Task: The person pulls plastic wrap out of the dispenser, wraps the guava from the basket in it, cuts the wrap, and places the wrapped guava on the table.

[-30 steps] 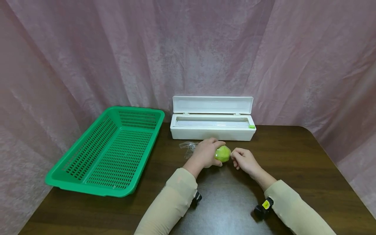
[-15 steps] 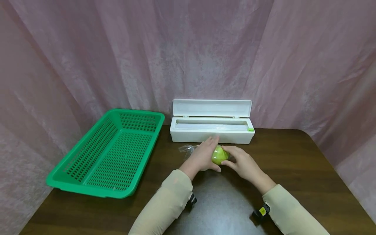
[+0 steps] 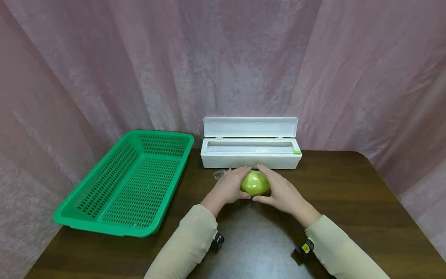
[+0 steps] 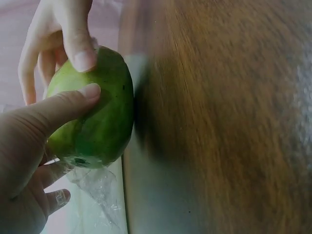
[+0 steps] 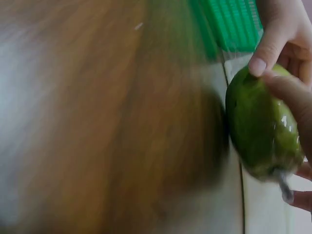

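An oval green fruit [image 3: 255,183], mango-like and wrapped in shiny cling film, is between both hands close over the table. My left hand [image 3: 228,186] holds its left side, thumb along the near face. On the right side my right hand [image 3: 281,190] curves round it, with its thumb also on the near face. Loose clear film [image 4: 100,192] trails from the left end of the fruit in the left wrist view. A thin film twist [image 5: 282,187] sticks out of its right end by my right fingers. The fruit's far side is hidden.
Behind the hands stands a white cling film dispenser [image 3: 249,161], lid raised and a roll inside, with a small green cutter at its right end. A green perforated basket [image 3: 175,182] is at the left of the brown wooden table [image 3: 348,193]. A pink curtain hangs behind.
My right hand has gone from fingers bunched at the fruit's right end to gripping its side. My left hand and the fruit have shifted slightly left, and more of the fruit's front now shows.
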The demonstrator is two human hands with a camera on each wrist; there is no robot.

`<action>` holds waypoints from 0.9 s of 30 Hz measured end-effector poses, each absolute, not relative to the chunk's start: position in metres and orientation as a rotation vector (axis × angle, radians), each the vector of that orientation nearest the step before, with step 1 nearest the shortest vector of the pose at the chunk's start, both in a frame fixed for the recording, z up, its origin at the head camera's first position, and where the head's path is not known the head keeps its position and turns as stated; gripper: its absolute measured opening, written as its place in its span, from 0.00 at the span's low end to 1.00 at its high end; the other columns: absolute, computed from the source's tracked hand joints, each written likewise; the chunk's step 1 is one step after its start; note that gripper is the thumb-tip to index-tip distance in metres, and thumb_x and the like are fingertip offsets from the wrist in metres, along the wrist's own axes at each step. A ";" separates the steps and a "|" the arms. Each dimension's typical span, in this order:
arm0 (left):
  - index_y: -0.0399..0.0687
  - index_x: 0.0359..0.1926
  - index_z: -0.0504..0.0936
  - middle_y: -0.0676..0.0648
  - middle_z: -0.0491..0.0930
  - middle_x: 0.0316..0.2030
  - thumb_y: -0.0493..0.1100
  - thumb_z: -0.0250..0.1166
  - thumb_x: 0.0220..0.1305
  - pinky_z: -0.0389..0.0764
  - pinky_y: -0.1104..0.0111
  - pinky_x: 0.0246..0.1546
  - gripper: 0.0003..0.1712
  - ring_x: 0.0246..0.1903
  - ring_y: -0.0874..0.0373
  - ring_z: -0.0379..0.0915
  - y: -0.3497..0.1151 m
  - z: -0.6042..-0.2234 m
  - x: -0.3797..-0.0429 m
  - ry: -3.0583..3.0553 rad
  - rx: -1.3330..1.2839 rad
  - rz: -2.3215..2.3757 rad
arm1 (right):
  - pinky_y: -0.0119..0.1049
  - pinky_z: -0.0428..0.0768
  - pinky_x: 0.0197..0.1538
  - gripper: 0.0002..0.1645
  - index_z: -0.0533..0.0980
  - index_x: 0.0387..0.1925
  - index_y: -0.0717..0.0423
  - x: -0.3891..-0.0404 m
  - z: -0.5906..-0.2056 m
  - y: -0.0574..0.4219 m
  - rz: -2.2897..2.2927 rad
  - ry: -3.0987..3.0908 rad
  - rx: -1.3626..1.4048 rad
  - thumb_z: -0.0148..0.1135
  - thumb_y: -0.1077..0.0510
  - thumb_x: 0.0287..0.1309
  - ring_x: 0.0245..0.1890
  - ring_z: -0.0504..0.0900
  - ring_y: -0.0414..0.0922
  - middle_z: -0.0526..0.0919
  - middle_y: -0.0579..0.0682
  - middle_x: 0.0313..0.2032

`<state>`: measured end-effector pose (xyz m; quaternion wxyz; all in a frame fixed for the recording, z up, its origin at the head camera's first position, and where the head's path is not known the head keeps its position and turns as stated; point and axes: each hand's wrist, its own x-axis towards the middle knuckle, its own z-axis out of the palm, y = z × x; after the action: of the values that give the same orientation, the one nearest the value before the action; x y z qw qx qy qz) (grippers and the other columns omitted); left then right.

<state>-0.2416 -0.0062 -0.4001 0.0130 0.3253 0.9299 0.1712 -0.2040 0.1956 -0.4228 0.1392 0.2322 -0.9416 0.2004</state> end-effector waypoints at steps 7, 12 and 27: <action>0.47 0.69 0.61 0.47 0.65 0.67 0.52 0.74 0.48 0.58 0.49 0.67 0.50 0.67 0.53 0.60 -0.018 -0.401 -0.248 2.879 0.958 0.595 | 0.51 0.73 0.59 0.54 0.60 0.69 0.53 -0.209 -0.417 0.185 0.496 -2.783 0.740 0.73 0.42 0.43 0.62 0.70 0.56 0.67 0.58 0.65; 0.50 0.68 0.64 0.48 0.65 0.67 0.48 0.73 0.50 0.59 0.47 0.66 0.45 0.67 0.52 0.60 -0.036 -0.402 -0.256 2.861 0.897 0.624 | 0.51 0.73 0.58 0.51 0.61 0.69 0.49 -0.211 -0.416 0.185 0.510 -2.777 0.748 0.74 0.45 0.44 0.61 0.71 0.57 0.68 0.58 0.63; 0.45 0.55 0.79 0.45 0.78 0.48 0.47 0.65 0.61 0.75 0.57 0.51 0.22 0.49 0.52 0.73 -0.043 -0.418 -0.261 2.842 0.687 0.710 | 0.56 0.71 0.59 0.50 0.65 0.66 0.51 -0.218 -0.421 0.186 0.902 -2.754 0.728 0.78 0.55 0.39 0.59 0.71 0.57 0.69 0.59 0.61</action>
<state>-0.2611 -0.0431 -0.4179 0.0663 0.2278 0.9425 0.2353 -0.2182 0.1858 -0.4215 0.0766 0.2429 -0.9190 0.3009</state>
